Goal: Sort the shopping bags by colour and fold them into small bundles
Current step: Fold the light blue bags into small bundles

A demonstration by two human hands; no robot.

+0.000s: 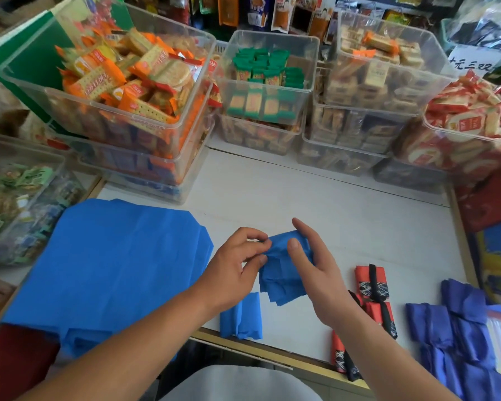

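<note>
Hands meet at the centre of the white counter (pixel 301 192), both working on a partly folded blue bag (pixel 281 273) held just above the surface. The left hand (pixel 235 261) pinches the bag's upper left edge between thumb and curled fingertips. The right hand (pixel 315 264) grasps its right side, thumb pressed on the front and the long fingers straight behind the cloth. The bag's loose layered ends hang down toward six o'clock. At about seven o'clock from the hands, just beside the left wrist, a finished blue bundle (pixel 241 319) lies near the counter's front edge. At nine o'clock a stack of flat blue bags (pixel 107 256) spreads wide and overhangs the near edge. At four o'clock lie red-and-black bundles (pixel 370 280), one clear of the right wrist and others partly hidden under the forearm. Further right sits a heap of darker blue bundles (pixel 457 322). Across the back, from ten to two o'clock, stand stacked clear bins of orange-wrapped biscuits (pixel 122 82), green-wrapped packets (pixel 266 73) and red packets (pixel 472 117).
</note>
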